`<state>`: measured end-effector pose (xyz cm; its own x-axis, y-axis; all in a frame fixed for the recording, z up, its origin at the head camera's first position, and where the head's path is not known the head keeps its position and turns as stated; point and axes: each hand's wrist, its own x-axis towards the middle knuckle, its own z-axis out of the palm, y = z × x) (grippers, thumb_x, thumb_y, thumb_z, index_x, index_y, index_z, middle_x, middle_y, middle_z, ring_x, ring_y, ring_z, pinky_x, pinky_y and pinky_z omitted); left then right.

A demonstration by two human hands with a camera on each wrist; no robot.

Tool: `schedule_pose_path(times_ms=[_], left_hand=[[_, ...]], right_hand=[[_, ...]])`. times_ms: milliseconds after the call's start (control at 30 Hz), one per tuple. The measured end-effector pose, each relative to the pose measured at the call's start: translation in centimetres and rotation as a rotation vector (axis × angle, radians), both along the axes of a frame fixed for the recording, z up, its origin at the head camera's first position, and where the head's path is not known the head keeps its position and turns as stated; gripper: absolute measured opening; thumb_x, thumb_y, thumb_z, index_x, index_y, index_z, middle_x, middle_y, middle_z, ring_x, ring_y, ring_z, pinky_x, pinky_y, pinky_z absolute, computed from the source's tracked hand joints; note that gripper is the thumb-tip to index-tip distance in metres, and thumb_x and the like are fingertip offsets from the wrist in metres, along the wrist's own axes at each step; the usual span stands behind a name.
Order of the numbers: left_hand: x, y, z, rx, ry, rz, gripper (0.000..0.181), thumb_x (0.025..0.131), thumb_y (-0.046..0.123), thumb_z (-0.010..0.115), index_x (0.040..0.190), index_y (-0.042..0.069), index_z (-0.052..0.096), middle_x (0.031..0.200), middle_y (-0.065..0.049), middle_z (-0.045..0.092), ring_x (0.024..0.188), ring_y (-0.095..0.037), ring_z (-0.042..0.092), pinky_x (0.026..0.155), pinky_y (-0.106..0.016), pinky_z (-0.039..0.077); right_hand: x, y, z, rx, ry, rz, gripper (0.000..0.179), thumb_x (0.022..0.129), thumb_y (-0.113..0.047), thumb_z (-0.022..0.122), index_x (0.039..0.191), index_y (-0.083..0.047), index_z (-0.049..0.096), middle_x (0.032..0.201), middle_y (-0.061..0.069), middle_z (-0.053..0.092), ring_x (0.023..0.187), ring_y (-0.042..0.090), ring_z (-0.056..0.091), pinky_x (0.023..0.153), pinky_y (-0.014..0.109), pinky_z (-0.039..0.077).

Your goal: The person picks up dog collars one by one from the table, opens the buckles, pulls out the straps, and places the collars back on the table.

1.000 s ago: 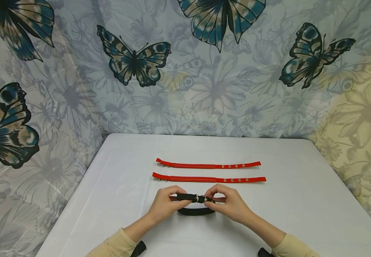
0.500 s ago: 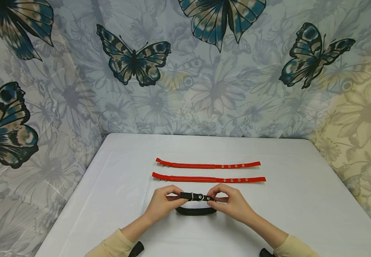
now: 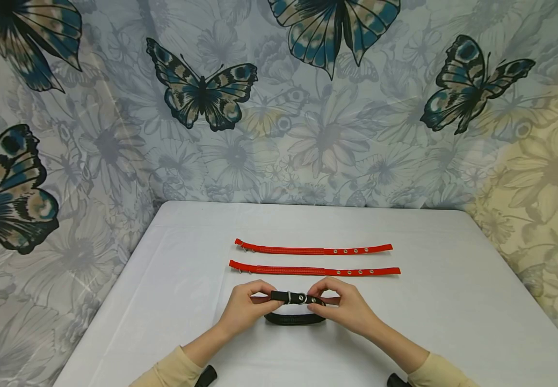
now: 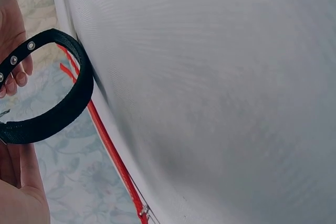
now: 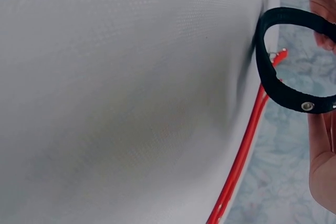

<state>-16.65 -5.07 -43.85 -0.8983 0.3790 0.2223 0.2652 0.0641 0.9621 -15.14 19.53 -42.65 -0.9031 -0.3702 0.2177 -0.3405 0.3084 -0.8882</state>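
A black buckle collar (image 3: 295,319) is bent into a loop over the near middle of the table, its metal rings and eyelets facing up between my hands. My left hand (image 3: 245,307) pinches the buckle end between thumb and fingers. From the other side, my right hand (image 3: 348,307) pinches the strap's eyelet end, which overlaps the buckle. Both wrist views show the round loop from the side: the collar (image 4: 68,106) has a row of eyelets along one stretch, and in the right wrist view one eyelet shows on the collar (image 5: 283,95) near the right hand.
Two red collars lie straight and roughly parallel beyond my hands, a farther red collar (image 3: 303,250) and a nearer red collar (image 3: 303,270). They rest on a white-covered table (image 3: 187,231). Behind it hangs a butterfly-patterned backdrop (image 3: 332,134).
My left hand has shifted slightly left, drawing the black collar's buckle end with it, so more of the eyelet strap shows. The right hand moved a little right, then back. The red collars stay put.
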Motion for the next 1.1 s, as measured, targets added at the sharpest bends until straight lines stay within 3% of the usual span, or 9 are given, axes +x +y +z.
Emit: schedule_pose_path(times_ms=[300, 533, 633, 767, 933, 1100], left_hand=[[0.2, 0.1, 0.1, 0.000, 0.004, -0.008, 0.007, 0.081, -0.005, 0.074, 0.086, -0.002, 0.071, 0.087, -0.013, 0.069, 0.084, -0.009, 0.067, 0.078, -0.033, 0.057], [0.2, 0.1, 0.1, -0.004, 0.007, -0.008, 0.007, 0.081, -0.005, 0.074, 0.086, -0.001, 0.071, 0.087, -0.014, 0.069, 0.084, -0.008, 0.066, 0.078, -0.033, 0.057], [0.2, 0.1, 0.0, -0.009, 0.000, -0.006, 0.008, 0.081, -0.005, 0.074, 0.086, -0.001, 0.071, 0.087, -0.013, 0.069, 0.084, -0.008, 0.066, 0.079, -0.032, 0.057], [0.1, 0.1, -0.1, -0.012, -0.006, -0.004, 0.008, 0.081, -0.005, 0.074, 0.086, -0.001, 0.071, 0.088, -0.011, 0.069, 0.084, -0.009, 0.067, 0.079, -0.031, 0.057], [0.1, 0.0, -0.3, -0.010, -0.002, 0.008, 0.008, 0.081, -0.006, 0.074, 0.086, -0.001, 0.070, 0.088, -0.011, 0.069, 0.083, -0.011, 0.068, 0.077, -0.030, 0.057], [0.0, -0.1, -0.6, -0.004, -0.011, 0.009, 0.008, 0.081, -0.006, 0.074, 0.086, -0.002, 0.070, 0.088, -0.012, 0.069, 0.082, -0.014, 0.069, 0.077, -0.030, 0.057]], right_hand=[[0.1, -0.2, -0.1, 0.006, 0.012, -0.005, 0.020, 0.080, 0.000, 0.077, 0.097, -0.006, 0.067, 0.093, 0.005, 0.066, 0.087, 0.019, 0.061, 0.077, 0.030, 0.057], [-0.7, 0.6, -2.9, 0.014, 0.009, -0.017, 0.022, 0.081, -0.006, 0.079, 0.098, -0.012, 0.067, 0.094, 0.001, 0.066, 0.088, 0.014, 0.061, 0.077, 0.028, 0.057], [-0.8, 0.9, -3.3, 0.008, 0.011, -0.009, 0.020, 0.082, -0.013, 0.079, 0.098, -0.015, 0.067, 0.095, -0.002, 0.065, 0.089, 0.013, 0.061, 0.078, 0.027, 0.057], [-0.9, 1.3, -3.3, 0.011, 0.016, -0.007, 0.019, 0.084, -0.020, 0.079, 0.098, -0.017, 0.067, 0.095, -0.003, 0.065, 0.090, 0.014, 0.061, 0.078, 0.027, 0.056], [-0.8, 1.4, -3.2, 0.051, 0.007, -0.039, 0.018, 0.084, -0.013, 0.078, 0.098, -0.015, 0.067, 0.095, -0.002, 0.065, 0.089, 0.016, 0.061, 0.078, 0.027, 0.056], [-0.2, 1.1, -1.7, 0.057, -0.008, -0.050, 0.018, 0.083, -0.004, 0.076, 0.097, -0.008, 0.066, 0.094, 0.003, 0.065, 0.088, 0.018, 0.061, 0.078, 0.029, 0.056]])
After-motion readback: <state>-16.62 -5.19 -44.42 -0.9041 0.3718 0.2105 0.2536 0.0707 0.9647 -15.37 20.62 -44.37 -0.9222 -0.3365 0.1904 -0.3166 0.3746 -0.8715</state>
